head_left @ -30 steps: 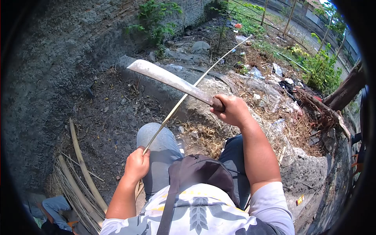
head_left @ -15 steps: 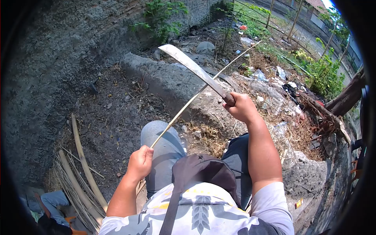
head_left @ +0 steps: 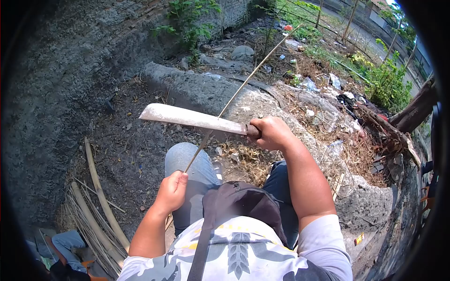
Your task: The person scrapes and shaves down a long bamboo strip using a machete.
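Note:
My left hand point(head_left: 172, 191) is closed round the lower end of a long thin strip point(head_left: 257, 69), which slants up and away to the right above my knee. In my right hand point(head_left: 271, 134) is the dark handle of a large machete point(head_left: 187, 117). Its broad pale blade points left and crosses over the strip, hiding a short part of it. Whether the blade touches the strip I cannot tell.
Curved bamboo pieces point(head_left: 101, 199) and thin strips lie at the lower left, near another person's leg point(head_left: 70, 248). A rough wall point(head_left: 61, 93) rises on the left. Beyond my knees is a concrete ledge point(head_left: 187, 89); litter and a tree trunk point(head_left: 417, 110) are at right.
The machete has come down and nearer along the strip, its blade turning from up-left to almost level. The strip now stands a little steeper; my left hand has barely moved.

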Demonstrator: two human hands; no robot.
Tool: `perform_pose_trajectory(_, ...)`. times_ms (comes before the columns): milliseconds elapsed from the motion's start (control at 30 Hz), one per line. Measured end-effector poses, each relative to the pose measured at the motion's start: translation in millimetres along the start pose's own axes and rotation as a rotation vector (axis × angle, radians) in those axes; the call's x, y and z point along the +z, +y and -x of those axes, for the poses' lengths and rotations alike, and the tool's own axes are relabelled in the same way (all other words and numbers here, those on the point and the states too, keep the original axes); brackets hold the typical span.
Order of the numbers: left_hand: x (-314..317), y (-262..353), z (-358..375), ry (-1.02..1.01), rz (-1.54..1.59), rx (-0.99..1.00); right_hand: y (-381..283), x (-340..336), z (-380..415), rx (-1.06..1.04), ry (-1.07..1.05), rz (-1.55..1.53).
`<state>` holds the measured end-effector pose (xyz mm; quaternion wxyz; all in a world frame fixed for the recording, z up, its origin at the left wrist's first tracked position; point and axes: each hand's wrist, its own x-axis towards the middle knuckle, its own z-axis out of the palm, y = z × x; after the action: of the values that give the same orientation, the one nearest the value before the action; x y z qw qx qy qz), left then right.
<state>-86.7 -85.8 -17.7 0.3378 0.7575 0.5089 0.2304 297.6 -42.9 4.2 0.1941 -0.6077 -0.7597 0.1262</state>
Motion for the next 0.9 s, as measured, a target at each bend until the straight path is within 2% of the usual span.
perform_pose_trajectory(167,5,1,-9,0.007,0.01,0.016,-7,-9,3,0.009,0.06,0.094)
perform_pose_trajectory(367,4,-3,-7,0.019,-0.002,0.007,-17,23,-3,-0.112,-0.054,0.154)
perform_pose_trajectory(433,-2,-7,0,0.018,-0.03,-0.003,-15,16,-7,-0.081,-0.058,0.203)
perform_pose_trajectory(567,-16,-15,19,0.032,-0.11,-0.073,34,15,-18,0.235,0.144,0.068)
perform_pose_trajectory(633,-21,-21,26,0.032,-0.158,-0.124,44,7,-16,0.331,0.175,-0.047)
perform_pose_trajectory(667,-22,-21,25,0.032,-0.162,-0.114,46,5,-15,0.403,0.093,-0.083)
perform_pose_trajectory(767,-16,-21,23,0.03,-0.132,-0.088,27,4,-7,0.322,0.023,0.015)
perform_pose_trajectory(800,-12,-18,19,0.026,-0.099,-0.084,20,8,-3,0.215,0.025,0.017)
perform_pose_trajectory(900,-2,-12,12,-0.03,-0.011,-0.108,-5,15,-1,0.001,-0.17,0.08)
